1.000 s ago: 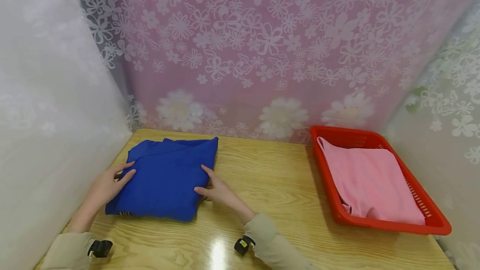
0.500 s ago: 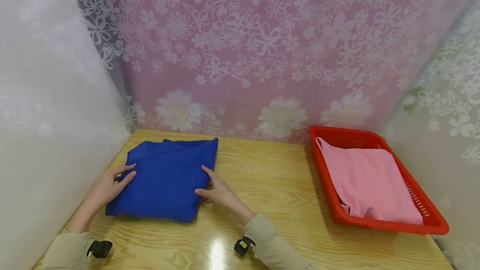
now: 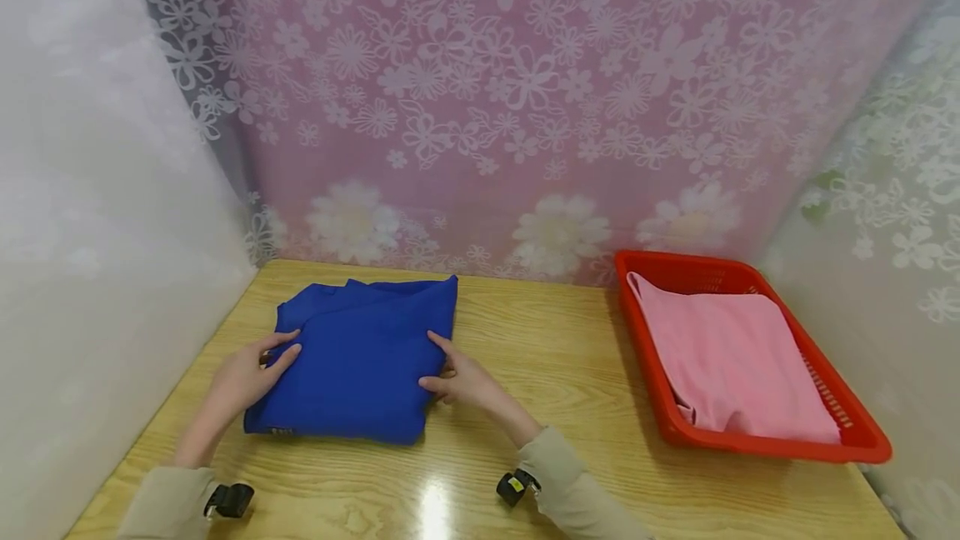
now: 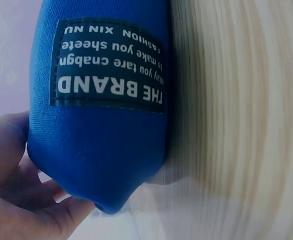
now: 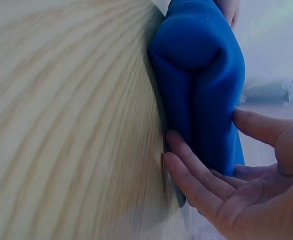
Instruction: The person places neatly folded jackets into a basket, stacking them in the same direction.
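Evidently both hands are busy with one thing, a folded blue garment (image 3: 360, 369) in the left-centre lower part of the head view, down at the wood-grained table (image 3: 540, 332); whether its underside is raised slightly, I cannot tell. The left hand (image 3: 238, 375) grips its left edge, the tips of thumb and forefinger on the top face, the other fingers going round the side. From across, the right hand (image 3: 471, 382) pinches the right edge: in the right wrist view its thumb presses the upper layer while two fingers reach round the lower side next to the table, so the thick, rounded folds sit between them. A dark label (image 4: 108, 65) is stitched on the garment's near edge, toward the left corner, and the left wrist view shows it upside down, with THE BRAND in large pale letters. Both forearms wear beige sleeves (image 3: 168, 502), and a small black device (image 3: 231, 500) is strapped at each wrist. Well apart, at the right of the frame, a red plastic basket (image 3: 643, 348) with slotted walls holds a folded pink cloth (image 3: 738, 365), one corner standing up at its upper left. Behind the table hangs a pink-mauve floral curtain (image 3: 480, 90), with a whitish sheet (image 3: 90, 190) on the left side and a pale flowered one (image 3: 907, 265) on the right.
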### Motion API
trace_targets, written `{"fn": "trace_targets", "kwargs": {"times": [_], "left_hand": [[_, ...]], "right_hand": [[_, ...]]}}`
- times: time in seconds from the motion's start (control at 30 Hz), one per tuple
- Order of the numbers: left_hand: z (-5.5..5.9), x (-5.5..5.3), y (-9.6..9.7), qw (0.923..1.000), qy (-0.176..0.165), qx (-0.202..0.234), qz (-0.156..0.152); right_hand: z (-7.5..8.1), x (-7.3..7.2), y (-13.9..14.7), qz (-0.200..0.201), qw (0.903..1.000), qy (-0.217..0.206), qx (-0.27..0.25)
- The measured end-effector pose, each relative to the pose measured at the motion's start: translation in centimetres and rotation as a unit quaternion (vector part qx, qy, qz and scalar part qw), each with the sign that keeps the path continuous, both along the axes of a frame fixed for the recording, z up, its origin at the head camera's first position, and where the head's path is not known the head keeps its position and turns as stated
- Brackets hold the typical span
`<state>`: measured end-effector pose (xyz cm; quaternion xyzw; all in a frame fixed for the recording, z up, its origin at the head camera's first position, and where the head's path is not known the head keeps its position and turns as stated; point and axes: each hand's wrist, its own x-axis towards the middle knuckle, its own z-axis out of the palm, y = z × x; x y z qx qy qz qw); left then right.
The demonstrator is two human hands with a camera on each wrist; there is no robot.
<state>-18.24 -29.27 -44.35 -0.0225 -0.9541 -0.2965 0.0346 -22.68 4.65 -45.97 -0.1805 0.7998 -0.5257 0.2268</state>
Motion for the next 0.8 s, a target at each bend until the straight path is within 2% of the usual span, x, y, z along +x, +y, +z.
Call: {"fn": "trace_targets", "kwargs": {"times": [0.43, 0.6, 0.8], "left_hand": [[-0.1, -0.5, 4.0, 0.9995, 0.029, 0.002, -0.012], [0.1, -0.8, 5.4, 0.9996, 0.027, -0.005, -0.010], [0.1, -1.1, 7.1, 0.9998, 0.016, 0.009, -0.009]], "right_hand": [[0.3, 0.1, 4.1, -0.001, 0.9989, 0.024, 0.039], [0.5, 0.3, 5.2, -0.016, 0.9976, 0.039, 0.056], [0.8, 0.5, 6.7, -0.031, 0.9937, 0.060, 0.090]]}}
